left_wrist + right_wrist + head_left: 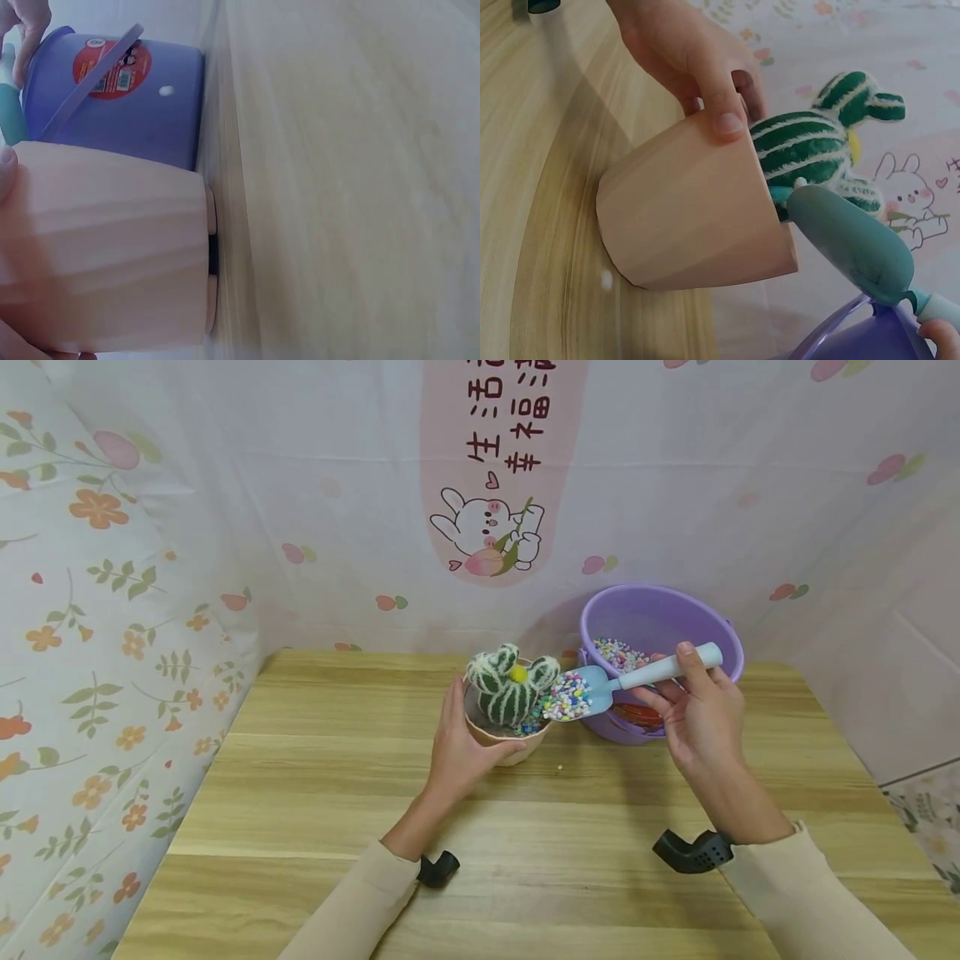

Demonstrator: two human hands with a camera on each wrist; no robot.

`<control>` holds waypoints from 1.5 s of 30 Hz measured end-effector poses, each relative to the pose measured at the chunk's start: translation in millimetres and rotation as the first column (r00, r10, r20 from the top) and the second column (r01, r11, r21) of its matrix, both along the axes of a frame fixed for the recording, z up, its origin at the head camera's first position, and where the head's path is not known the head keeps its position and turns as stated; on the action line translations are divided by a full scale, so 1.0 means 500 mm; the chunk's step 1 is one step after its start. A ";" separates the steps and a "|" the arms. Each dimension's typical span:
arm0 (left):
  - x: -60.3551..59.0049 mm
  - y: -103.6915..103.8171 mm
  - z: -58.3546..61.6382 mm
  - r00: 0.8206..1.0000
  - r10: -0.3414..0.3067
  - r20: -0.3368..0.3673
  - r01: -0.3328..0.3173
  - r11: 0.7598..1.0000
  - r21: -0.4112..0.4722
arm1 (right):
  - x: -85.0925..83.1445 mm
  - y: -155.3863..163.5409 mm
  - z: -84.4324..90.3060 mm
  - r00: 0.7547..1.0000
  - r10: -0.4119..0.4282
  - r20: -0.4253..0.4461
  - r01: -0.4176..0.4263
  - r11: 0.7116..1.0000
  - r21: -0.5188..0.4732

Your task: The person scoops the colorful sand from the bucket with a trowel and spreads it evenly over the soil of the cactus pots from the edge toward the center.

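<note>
My left hand (467, 745) grips a pale peach flower pot (517, 757), thumb over the front rim, fingers around its left side. A fuzzy green-and-white striped toy cactus (508, 703) with a yellow flower stands in it, colored pebbles around the right of its base. My right hand (703, 717) holds a light blue trowel (602, 687) by its pale handle. Multicolored pebbles (568, 697) fill the blade, which reaches over the pot's right rim beside the cactus. In the right wrist view the trowel's underside (855, 244) shows, its tip at the pot mouth.
Behind the right hand stands a purple bucket (617, 728) with more pebbles inside and a red label on its side. One stray white pebble (559, 767) lies on the wooden table (337, 827) near the pot. A printed cloth (337, 518) hangs behind the table.
</note>
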State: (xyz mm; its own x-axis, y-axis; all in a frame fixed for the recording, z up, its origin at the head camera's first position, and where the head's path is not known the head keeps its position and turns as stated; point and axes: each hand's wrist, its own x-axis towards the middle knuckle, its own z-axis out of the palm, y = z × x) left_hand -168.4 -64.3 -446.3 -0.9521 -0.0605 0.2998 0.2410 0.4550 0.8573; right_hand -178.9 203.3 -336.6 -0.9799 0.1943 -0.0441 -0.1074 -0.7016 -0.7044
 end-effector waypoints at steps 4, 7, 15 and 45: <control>0.003 0.010 0.001 1.000 0.023 -0.021 -0.023 1.000 -0.004 | -0.001 0.000 0.001 1.000 -0.012 0.003 0.012 1.000 0.015; 0.006 0.016 -0.001 0.999 0.037 -0.037 -0.038 0.999 -0.014 | -0.001 0.000 0.002 1.000 -0.014 0.001 0.014 1.000 0.020; 0.004 0.015 -0.003 0.998 0.037 -0.043 -0.038 0.999 -0.017 | 0.000 -0.004 0.004 1.000 -0.015 -0.006 0.016 0.999 0.036; -0.036 -0.058 -0.003 0.966 -0.253 0.062 0.248 0.966 0.067 | 0.003 -0.007 0.007 0.999 -0.032 -0.006 0.032 0.997 0.066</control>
